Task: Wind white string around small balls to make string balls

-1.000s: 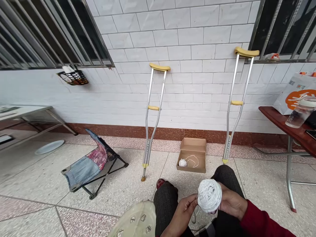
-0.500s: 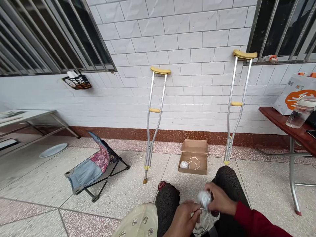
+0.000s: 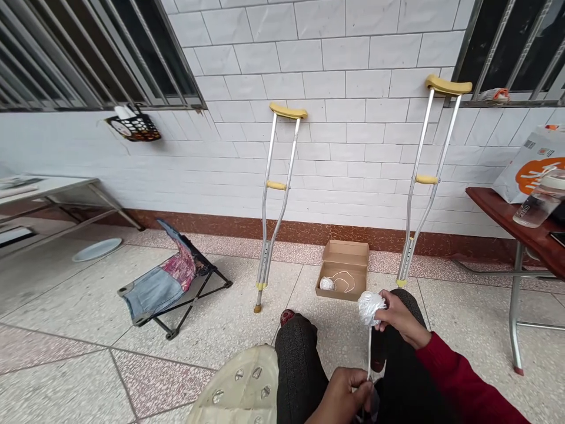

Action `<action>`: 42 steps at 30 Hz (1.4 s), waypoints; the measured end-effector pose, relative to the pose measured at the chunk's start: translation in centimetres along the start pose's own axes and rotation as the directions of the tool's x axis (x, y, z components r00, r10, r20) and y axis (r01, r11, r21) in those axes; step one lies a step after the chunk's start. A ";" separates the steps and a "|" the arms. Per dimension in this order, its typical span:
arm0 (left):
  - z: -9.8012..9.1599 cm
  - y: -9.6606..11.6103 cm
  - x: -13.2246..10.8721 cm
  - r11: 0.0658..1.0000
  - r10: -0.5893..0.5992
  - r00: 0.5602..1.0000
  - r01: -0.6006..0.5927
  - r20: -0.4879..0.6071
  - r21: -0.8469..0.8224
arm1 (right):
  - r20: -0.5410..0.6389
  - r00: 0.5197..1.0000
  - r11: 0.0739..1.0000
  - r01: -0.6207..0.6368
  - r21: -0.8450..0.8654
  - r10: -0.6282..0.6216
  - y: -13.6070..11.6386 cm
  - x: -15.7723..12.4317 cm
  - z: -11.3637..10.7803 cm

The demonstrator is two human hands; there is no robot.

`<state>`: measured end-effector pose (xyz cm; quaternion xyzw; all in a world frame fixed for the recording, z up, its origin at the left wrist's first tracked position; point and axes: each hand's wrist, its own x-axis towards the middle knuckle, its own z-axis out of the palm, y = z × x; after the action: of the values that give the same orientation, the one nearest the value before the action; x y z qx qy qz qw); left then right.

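My right hand (image 3: 399, 318) grips a ball of white yarn (image 3: 371, 307) above my right knee. From the ball a white strand (image 3: 369, 353) runs down, looking taut, to my left hand (image 3: 344, 396), whose thumb and fingers pinch it in front of my lap. On the floor beyond my knees lies an open cardboard box (image 3: 339, 295). Inside it are a smaller white yarn ball (image 3: 327, 284) and a loose loop of strand.
Two crutches (image 3: 276, 185) (image 3: 426, 179) lean against the tiled wall. A folding chair (image 3: 154, 288) stands at left, and a pale plastic stool (image 3: 238, 377) is beside my left leg. At right, a red table (image 3: 498, 209) bears a bottle (image 3: 536, 203) and a bag (image 3: 525, 165).
My right hand has lifted the yarn ball up and away from my left hand, drawing out a length of strand between them. The view has tilted slightly downward.
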<state>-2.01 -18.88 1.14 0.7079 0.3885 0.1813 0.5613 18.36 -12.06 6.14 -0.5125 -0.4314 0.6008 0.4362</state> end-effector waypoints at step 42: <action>-0.6 0.9 -1.2 1.000 0.011 1.000 -0.010 0.002 -0.027 | 0.218 0.964 0.937 -0.211 0.277 0.153 0.1 -3.1 -1.3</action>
<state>-2.90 -19.42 2.37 0.7027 0.3816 0.1886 0.5701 19.98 -15.01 6.70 -0.4181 -0.3266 0.7437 0.4067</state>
